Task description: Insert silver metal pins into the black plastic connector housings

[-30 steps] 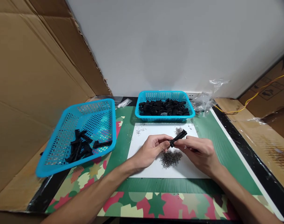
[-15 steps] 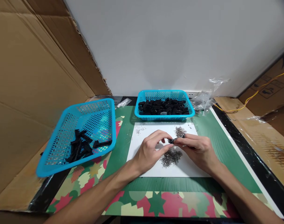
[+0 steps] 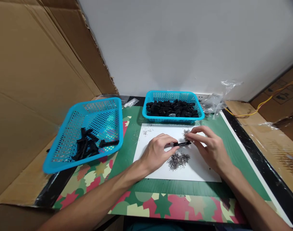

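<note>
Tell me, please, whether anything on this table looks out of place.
Thin metal bits lie strewn near the far left corner of the white sheet, apart from the larger pile. In the far basket, one pale or shiny piece stands out among black parts.

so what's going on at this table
A person's left hand pinches a narrow black part above a white sheet. The right hand's fingertips are by a small metal pile; a larger pile lies nearer. Blue baskets of black pieces stand left and behind.
</note>
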The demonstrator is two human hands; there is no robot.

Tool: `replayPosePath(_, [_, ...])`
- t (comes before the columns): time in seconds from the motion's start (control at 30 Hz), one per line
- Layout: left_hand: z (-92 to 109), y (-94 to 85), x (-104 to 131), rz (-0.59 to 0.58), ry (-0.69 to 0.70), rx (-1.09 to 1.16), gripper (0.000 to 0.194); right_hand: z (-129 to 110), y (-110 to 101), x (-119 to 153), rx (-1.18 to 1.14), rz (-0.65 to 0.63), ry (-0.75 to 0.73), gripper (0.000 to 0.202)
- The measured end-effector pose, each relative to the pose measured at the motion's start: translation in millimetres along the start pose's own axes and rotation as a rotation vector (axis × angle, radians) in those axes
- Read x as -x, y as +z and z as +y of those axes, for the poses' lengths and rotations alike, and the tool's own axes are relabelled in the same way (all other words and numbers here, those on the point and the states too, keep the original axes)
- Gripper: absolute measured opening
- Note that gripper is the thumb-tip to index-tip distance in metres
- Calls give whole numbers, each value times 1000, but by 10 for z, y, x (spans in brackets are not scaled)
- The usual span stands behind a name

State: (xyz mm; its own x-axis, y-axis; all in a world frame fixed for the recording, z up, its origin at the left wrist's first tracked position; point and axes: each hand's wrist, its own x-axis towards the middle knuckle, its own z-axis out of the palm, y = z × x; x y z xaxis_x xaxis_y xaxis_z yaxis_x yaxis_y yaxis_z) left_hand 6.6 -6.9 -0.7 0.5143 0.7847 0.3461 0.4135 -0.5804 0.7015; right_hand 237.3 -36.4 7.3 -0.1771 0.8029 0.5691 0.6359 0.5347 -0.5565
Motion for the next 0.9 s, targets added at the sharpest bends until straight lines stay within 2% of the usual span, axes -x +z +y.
replayPosePath(0.13, [-25, 18, 22, -7, 21, -18, 14, -96, 97, 16, -156, 87, 136, 7])
replayPosePath(0.27, [-27, 28, 30, -14, 60, -45, 12, -215, 199, 5, -294, 70, 283, 10])
replayPosePath(0.5, [-37, 46, 40, -22, 107, -48, 8, -224, 218, -23, -287, 41, 304, 16])
replayPosePath(0.9, [-4, 65, 15, -36, 140, -101, 9, -275, 232, 5, -171, 35, 234, 15])
